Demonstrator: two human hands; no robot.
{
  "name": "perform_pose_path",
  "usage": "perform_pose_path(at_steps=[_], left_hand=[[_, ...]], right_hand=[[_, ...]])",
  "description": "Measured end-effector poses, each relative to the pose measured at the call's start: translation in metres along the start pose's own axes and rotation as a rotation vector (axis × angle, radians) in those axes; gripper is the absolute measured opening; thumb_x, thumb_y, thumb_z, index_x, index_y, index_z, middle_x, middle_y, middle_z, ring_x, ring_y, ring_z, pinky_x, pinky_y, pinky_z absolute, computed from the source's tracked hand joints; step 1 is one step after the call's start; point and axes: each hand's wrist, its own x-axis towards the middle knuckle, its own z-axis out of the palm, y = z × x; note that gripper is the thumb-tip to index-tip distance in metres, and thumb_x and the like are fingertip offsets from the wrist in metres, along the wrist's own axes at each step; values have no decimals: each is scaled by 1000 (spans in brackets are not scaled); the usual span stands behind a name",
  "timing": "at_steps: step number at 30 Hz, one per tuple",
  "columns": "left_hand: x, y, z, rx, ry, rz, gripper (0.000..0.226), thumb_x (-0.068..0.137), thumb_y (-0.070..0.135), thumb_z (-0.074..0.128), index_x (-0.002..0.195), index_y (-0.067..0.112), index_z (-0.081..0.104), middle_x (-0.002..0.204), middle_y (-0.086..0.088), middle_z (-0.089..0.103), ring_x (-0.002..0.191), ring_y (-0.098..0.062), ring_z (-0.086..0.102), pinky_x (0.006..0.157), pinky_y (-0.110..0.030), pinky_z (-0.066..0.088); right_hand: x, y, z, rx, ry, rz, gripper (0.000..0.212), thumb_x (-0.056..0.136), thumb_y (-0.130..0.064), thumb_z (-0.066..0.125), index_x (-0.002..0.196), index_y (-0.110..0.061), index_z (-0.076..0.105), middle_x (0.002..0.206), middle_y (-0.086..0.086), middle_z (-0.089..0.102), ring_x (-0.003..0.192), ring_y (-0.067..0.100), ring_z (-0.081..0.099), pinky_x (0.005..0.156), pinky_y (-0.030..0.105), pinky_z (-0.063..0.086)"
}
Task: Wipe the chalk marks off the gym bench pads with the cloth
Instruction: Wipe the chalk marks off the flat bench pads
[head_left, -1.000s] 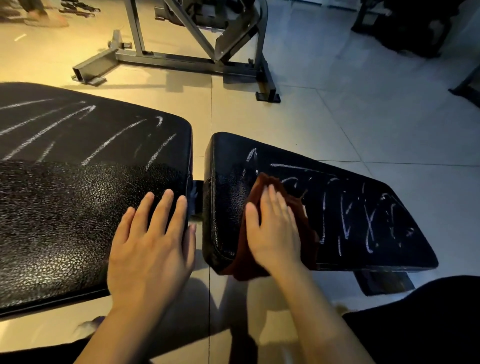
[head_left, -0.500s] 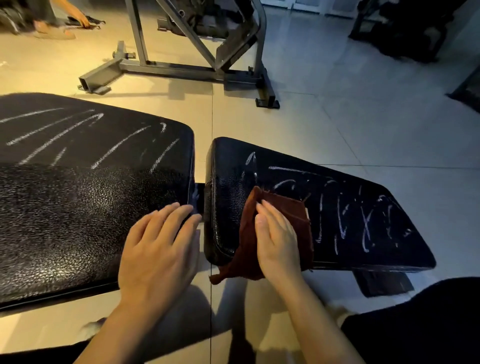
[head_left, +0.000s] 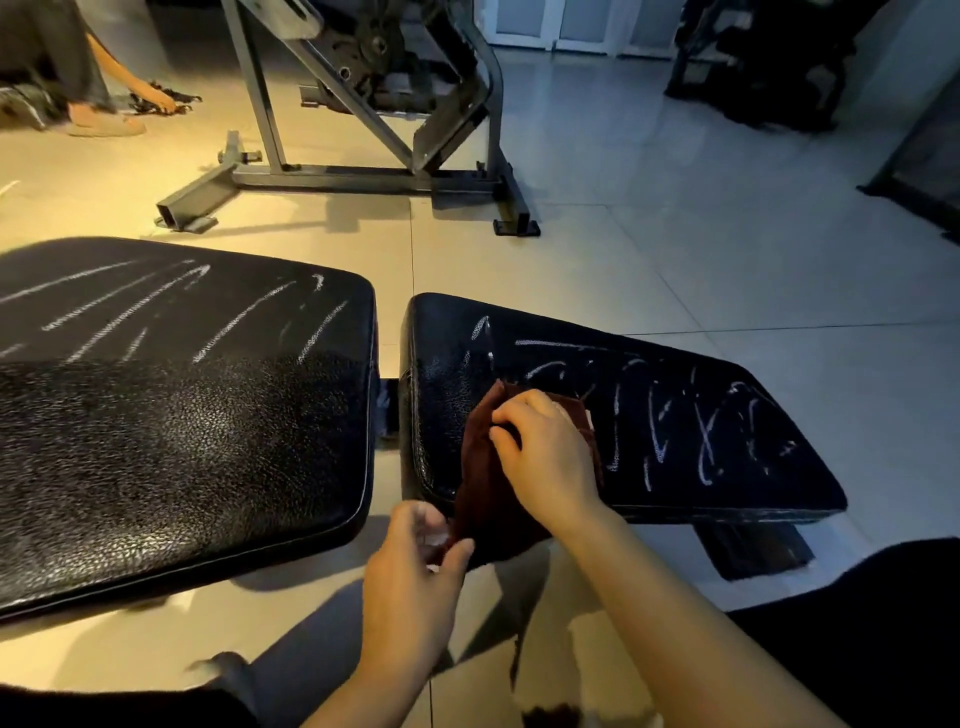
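Observation:
Two black bench pads lie side by side. The large left pad (head_left: 171, 415) carries white chalk streaks (head_left: 130, 312) along its far half. The smaller right pad (head_left: 727, 467) is scribbled with chalk marks (head_left: 701, 431) over its middle and right. A dark red cloth (head_left: 483, 467) lies on the right pad's near left part and hangs over its front edge. My right hand (head_left: 545, 457) grips the cloth's upper part on the pad, fingers curled. My left hand (head_left: 415, 566) pinches the cloth's hanging lower corner just below the pad's front edge.
A grey steel machine frame (head_left: 374, 176) stands on the tiled floor behind the pads. Another person's hand and foot (head_left: 104, 119) show at the far left. Dark equipment (head_left: 769, 67) stands at the far right. My dark-clothed legs fill the bottom corners.
My left hand left the left pad's corner and moved right to take the cloth's hanging corner. My right hand went from flat on the cloth to curled, gripping it.

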Motion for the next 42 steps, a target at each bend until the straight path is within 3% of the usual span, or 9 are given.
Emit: perform_pose_path(at_steps=[6,12,15,20,25,29,37,40,42], left_hand=[[3,-1,-8,53,-102,67,25,82,15,74,77,32,57,70,11,64,72,-12,62,71,-40,51],[-8,6,-24,31,-173,221,21,91,17,63,81,29,50,72,16,61,69,-5,59,61,-27,46],[-13,6,-37,43,-215,323,19,94,17,58,93,32,46,76,20,59,64,-6,58,56,-32,46],[-20,7,-55,140,-323,416,27,84,39,68,97,46,46,78,20,60,69,-4,58,57,-26,43],[-20,7,-65,158,-385,373,38,79,22,78,92,44,49,75,16,60,64,-4,55,57,-20,40],[-16,8,-71,265,-331,377,37,79,24,78,90,47,51,78,20,60,65,-6,57,60,-30,47],[-9,11,-84,339,-177,287,31,72,27,83,77,44,57,64,14,62,65,-6,62,61,-36,52],[-9,18,-93,418,-168,291,28,72,32,83,62,37,57,64,16,63,67,-5,63,62,-33,51],[-10,27,-101,527,-151,344,24,74,37,80,66,38,57,68,16,62,71,-11,63,61,-32,49]], right_hand=[[-19,4,-32,298,12,100,6,97,-20,57,96,-26,55,85,-9,60,76,5,57,69,25,45],[-72,9,-62,668,231,104,36,89,-2,63,99,-35,54,97,-11,57,88,-3,58,77,19,51],[-86,10,-64,550,203,58,40,89,-3,62,101,-41,58,104,-13,57,96,5,59,82,24,52],[-88,4,-73,250,331,-76,19,89,-10,67,98,-27,66,96,-14,56,88,2,55,74,12,45],[-90,1,-83,155,342,-131,14,91,-9,65,100,-19,68,98,-10,56,87,0,54,71,7,42],[-99,5,-88,113,321,-152,18,92,-5,61,103,-17,68,100,-10,55,90,-1,54,74,7,42],[-110,11,-83,-31,248,-88,12,89,-11,65,91,-22,60,100,-13,52,68,-1,51,60,14,45],[-111,7,-87,71,125,0,17,92,-12,62,90,-27,56,77,-10,56,64,3,56,64,27,53],[-111,5,-91,81,49,35,21,91,-12,63,86,-31,55,68,-9,53,63,8,57,65,32,53]])
